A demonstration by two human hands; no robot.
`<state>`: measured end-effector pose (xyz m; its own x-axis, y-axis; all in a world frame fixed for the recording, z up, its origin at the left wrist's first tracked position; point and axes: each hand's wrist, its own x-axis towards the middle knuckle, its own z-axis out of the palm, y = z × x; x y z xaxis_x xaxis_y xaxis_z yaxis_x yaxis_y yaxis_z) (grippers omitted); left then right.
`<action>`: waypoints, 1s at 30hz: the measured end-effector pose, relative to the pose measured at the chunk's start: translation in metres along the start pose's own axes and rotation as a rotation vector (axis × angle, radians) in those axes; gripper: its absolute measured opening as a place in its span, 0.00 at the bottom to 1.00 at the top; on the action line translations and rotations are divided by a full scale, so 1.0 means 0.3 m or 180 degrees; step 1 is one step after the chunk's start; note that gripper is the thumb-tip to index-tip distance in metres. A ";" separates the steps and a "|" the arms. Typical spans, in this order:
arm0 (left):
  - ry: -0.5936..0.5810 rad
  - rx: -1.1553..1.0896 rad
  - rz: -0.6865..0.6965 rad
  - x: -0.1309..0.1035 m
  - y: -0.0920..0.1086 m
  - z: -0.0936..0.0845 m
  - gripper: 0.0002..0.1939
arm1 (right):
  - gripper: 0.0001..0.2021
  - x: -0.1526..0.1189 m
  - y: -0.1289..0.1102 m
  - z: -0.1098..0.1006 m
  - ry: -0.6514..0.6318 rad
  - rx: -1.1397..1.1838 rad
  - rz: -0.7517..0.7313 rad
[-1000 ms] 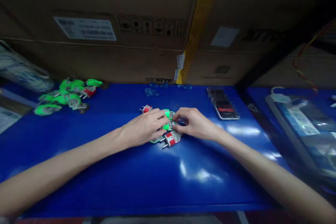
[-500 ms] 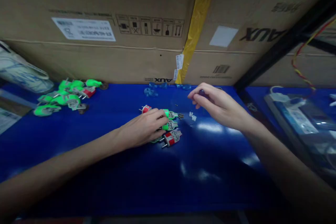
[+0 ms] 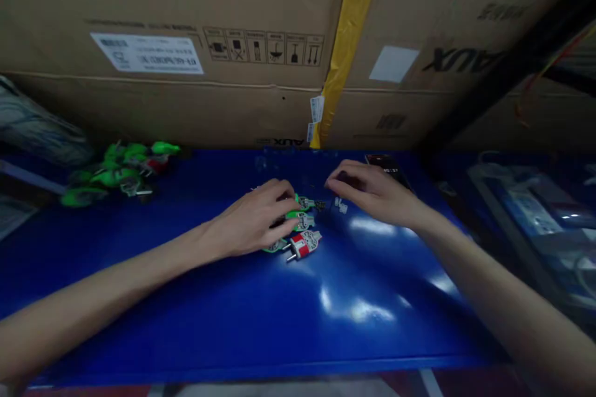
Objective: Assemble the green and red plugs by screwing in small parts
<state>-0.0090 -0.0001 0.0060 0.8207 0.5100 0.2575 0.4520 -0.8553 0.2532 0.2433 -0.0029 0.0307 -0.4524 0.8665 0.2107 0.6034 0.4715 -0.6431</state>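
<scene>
My left hand [image 3: 265,217] is curled over a group of plugs, its fingers closed on a green plug [image 3: 303,221]. The hand hides part of it. Just above lies another green plug [image 3: 305,202]. A red and white plug [image 3: 305,244] rests below, its pins pointing left, and a green one [image 3: 274,247] is partly covered. My right hand [image 3: 367,189] is closed around a dark-handled tool [image 3: 347,178], apparently a screwdriver, mostly hidden by the fingers. Between the hands lie small dark screws [image 3: 320,205] and small white plastic pieces [image 3: 341,205].
On the blue surface [image 3: 223,316], a pile of green plugs [image 3: 116,175] sits at the left. Cardboard boxes [image 3: 209,108] stand behind. A phone [image 3: 388,164] lies behind my right hand. Transparent blue pieces [image 3: 267,161] lie near the boxes; a bagged item [image 3: 535,217] is at the right.
My right hand has moved slightly left and down toward the screws, uncovering the phone behind it. My left hand has shifted a little, still over the plugs.
</scene>
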 end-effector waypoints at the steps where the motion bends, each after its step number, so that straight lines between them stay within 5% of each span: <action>1: 0.0015 -0.0052 -0.0035 0.004 -0.001 0.000 0.11 | 0.11 0.002 0.000 0.006 -0.0010 0.0017 -0.0014; 15: 0.0013 -0.0500 -0.0309 0.025 -0.011 0.008 0.10 | 0.11 0.026 -0.005 0.021 -0.0057 -0.0094 -0.0149; 30: 0.0025 -0.0853 -0.0375 0.105 0.011 0.057 0.11 | 0.12 0.002 -0.114 -0.078 0.0208 0.0169 -0.0159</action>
<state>0.0243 0.0114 -0.0011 0.7649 0.6060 0.2186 0.4348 -0.7360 0.5189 0.2378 -0.0149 0.0701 -0.4364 0.8517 0.2900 0.5447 0.5066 -0.6683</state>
